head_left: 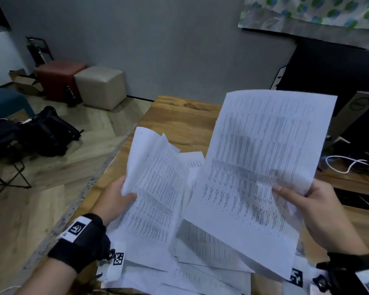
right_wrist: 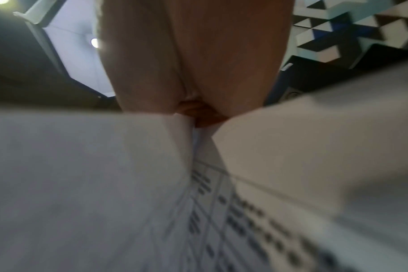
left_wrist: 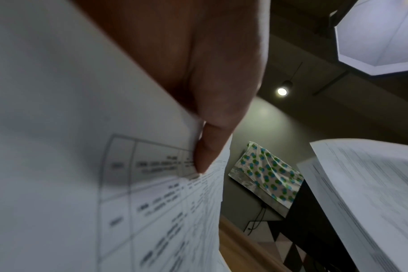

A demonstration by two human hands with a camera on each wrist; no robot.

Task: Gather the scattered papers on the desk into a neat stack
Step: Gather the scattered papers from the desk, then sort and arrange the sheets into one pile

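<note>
Above the desk [head_left: 179, 120], both hands up and busy. Left hand [head_left: 113, 201] pinching a small bundle [head_left: 156, 188] at its near left edge, thumb on top; at least two sheets in it, going by the loose corners fanning at the far end (exact count not readable). Right hand [head_left: 320, 216] pinching one sheet [head_left: 260, 167] at its right edge, thumb over the printed face, fingers behind; possibly a second sheet stuck behind, cannot tell. Under and between the hands, a loose pile [head_left: 202, 258] lying skewed on the desk, several sheets overlapping at odd angles, too tangled to count.

Handling, as a judgement: thin printer paper, very light, limp, already bowing and curling away from each grip. Slippery sheet on sheet, so easy to fan out or slide loose; easy to crease at the pinch as well. Best held along a long edge near the middle, or by both long edges when squaring, rather than by a corner. Probably right-hand sheet onto left-hand bundle next, then edges tapped on the desk.

From the left wrist, thumb [left_wrist: 205, 152] pressed flat on a printed table; from the right wrist, only blur and paper.
</note>
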